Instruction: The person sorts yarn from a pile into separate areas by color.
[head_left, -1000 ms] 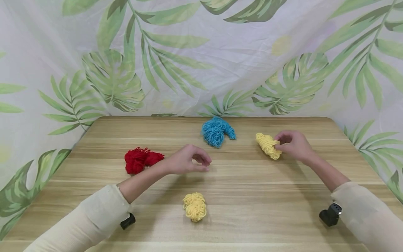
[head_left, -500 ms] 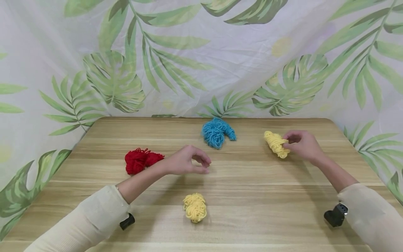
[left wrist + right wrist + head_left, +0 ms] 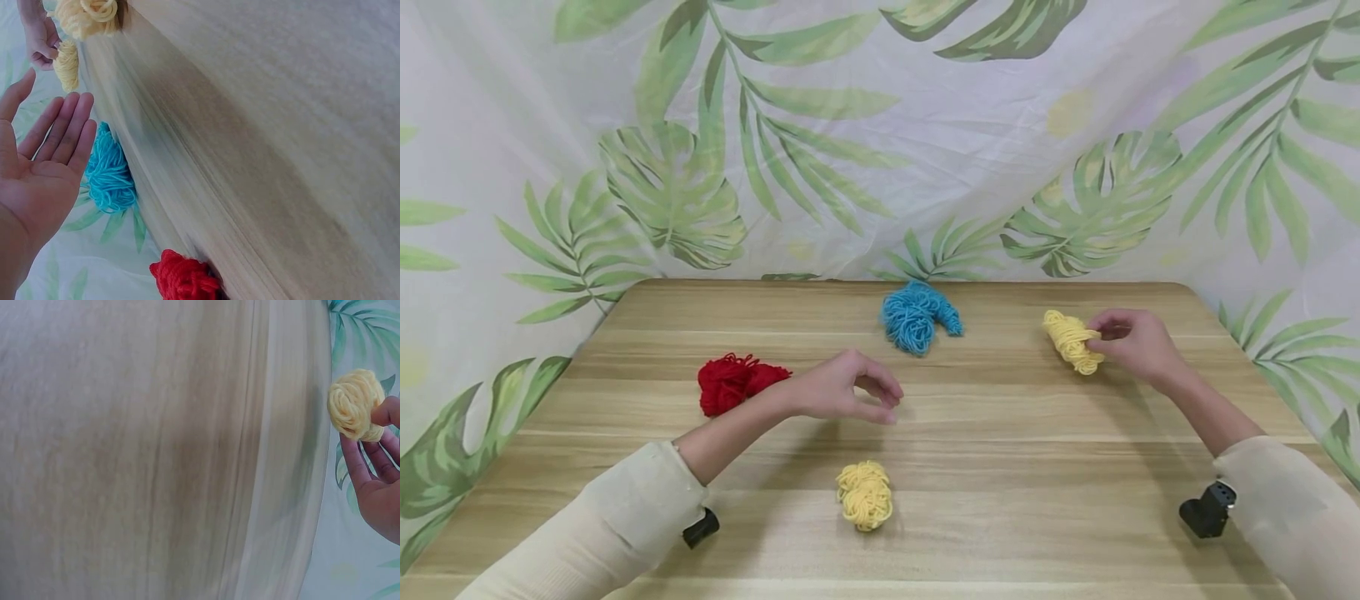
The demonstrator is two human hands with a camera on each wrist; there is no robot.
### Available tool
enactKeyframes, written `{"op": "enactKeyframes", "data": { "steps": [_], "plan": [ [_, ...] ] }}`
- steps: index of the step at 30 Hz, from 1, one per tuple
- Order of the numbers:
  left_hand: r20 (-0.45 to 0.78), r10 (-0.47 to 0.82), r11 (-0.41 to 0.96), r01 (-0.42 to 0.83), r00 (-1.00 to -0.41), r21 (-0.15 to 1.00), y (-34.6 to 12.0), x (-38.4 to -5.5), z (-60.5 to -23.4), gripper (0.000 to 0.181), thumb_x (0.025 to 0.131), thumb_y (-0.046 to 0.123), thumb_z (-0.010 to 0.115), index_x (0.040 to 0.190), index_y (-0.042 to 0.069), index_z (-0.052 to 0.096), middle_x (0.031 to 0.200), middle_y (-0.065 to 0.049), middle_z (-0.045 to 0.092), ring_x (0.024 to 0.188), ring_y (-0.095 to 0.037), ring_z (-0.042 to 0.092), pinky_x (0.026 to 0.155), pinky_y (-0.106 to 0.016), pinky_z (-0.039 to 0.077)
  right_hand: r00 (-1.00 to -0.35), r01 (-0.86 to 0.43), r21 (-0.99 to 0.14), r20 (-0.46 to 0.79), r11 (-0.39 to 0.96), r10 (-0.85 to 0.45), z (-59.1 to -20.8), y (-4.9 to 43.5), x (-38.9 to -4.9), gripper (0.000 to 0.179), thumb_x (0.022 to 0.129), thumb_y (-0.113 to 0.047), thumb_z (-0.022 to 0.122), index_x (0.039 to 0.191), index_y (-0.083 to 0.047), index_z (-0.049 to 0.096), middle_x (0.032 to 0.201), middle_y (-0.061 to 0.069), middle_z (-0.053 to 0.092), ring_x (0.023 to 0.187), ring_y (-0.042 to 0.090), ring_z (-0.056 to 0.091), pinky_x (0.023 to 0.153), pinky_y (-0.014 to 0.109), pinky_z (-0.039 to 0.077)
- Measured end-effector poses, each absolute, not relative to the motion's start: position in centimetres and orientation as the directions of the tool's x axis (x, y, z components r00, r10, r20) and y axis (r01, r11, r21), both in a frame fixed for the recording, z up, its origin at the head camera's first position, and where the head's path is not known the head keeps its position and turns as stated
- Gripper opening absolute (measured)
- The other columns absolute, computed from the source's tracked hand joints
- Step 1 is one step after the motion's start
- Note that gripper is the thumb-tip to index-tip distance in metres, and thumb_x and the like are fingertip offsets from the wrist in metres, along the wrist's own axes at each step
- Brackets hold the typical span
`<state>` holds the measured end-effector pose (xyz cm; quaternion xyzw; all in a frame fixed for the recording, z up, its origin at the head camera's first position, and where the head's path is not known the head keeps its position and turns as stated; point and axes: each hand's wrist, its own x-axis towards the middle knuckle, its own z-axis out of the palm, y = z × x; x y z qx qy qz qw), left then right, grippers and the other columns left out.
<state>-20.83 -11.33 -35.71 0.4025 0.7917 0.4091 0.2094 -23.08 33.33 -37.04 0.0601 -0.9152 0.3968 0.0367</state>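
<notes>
At the right of the head view, my right hand [image 3: 1138, 348] pinches one end of a skein of yellow yarn [image 3: 1070, 340] between thumb and fingers. The right wrist view shows the same yellow skein [image 3: 356, 405] between the thumb and the fingertips. My left hand [image 3: 844, 387] hovers over the middle left of the table, holding nothing. Its fingers [image 3: 65, 125] look relaxed in the left wrist view, with the thumb apart. A bundle of red yarn [image 3: 730, 383] lies behind the left wrist, partly covered by the forearm.
Blue yarn [image 3: 913, 317] lies near the table's far edge. A second yellow yarn bundle [image 3: 865, 496] rests closer to the front, below the left hand. Behind the wooden table [image 3: 1037, 500] hangs a leaf-patterned cloth [image 3: 955, 150].
My right hand has moved to the right with the yellow skein, by a smaller step in the last half second. The left hand stays nearly in place, its thumb slightly lower.
</notes>
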Motion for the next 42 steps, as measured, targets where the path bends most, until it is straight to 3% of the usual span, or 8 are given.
{"op": "enactKeyframes", "data": {
  "steps": [6,17,25,32,42],
  "plan": [
    [-0.020,0.830,0.332,0.466,-0.557,0.820,-11.5,-20.8,-35.9,0.032,0.090,0.010,0.081,0.114,-0.009,0.073,0.109,-0.019,0.075,0.101,-0.021,0.073,0.097,-0.037,0.057,-0.991,-0.128,-0.710,0.111,0.693,-0.069,-37.2,33.9,-23.2,0.025,0.089,-0.003,0.077,0.108,0.010,0.068,0.103,0.017,0.071,0.081,-0.005,0.058,0.067,0.015,0.052],
    [-0.030,0.850,0.314,0.461,-0.526,0.830,-11.6,-20.9,-36.1,0.031,0.091,0.009,0.079,0.114,-0.010,0.072,0.109,-0.020,0.075,0.102,-0.026,0.073,0.099,-0.047,0.056,-0.994,-0.098,-0.698,0.105,0.710,-0.033,-37.2,34.4,-23.2,0.027,0.089,-0.005,0.079,0.109,0.011,0.069,0.101,0.016,0.072,0.080,-0.006,0.057,0.066,0.014,0.051],
    [-0.074,0.859,0.331,0.439,-0.507,0.835,-11.6,-20.7,-35.9,0.029,0.092,0.010,0.079,0.113,-0.009,0.072,0.107,-0.018,0.075,0.098,-0.013,0.072,0.097,-0.042,0.057,-0.993,-0.091,-0.670,0.113,0.737,-0.020,-37.4,35.1,-23.3,0.028,0.089,-0.008,0.079,0.108,0.011,0.070,0.102,0.019,0.073,0.080,-0.007,0.056,0.066,0.012,0.048],
    [-0.102,0.869,0.338,0.430,-0.485,0.837,-11.5,-20.6,-35.9,0.028,0.091,0.008,0.079,0.112,-0.009,0.072,0.106,-0.016,0.076,0.097,-0.012,0.072,0.096,-0.041,0.057,-0.994,-0.077,-0.663,0.113,0.745,-0.003,-37.6,35.7,-23.4,0.030,0.088,-0.008,0.080,0.109,0.012,0.070,0.101,0.020,0.074,0.077,-0.010,0.055,0.066,0.011,0.048],
    [-0.160,0.900,0.327,0.387,-0.405,0.862,-11.6,-20.6,-35.9,0.028,0.091,0.004,0.077,0.115,-0.010,0.071,0.109,-0.017,0.076,0.103,-0.025,0.073,0.100,-0.044,0.056,-0.995,-0.073,-0.668,0.105,0.741,-0.004,-37.8,36.1,-23.5,0.031,0.089,-0.007,0.079,0.110,0.013,0.070,0.102,0.021,0.073,0.077,-0.009,0.055,0.065,0.013,0.049]
  ]
}}
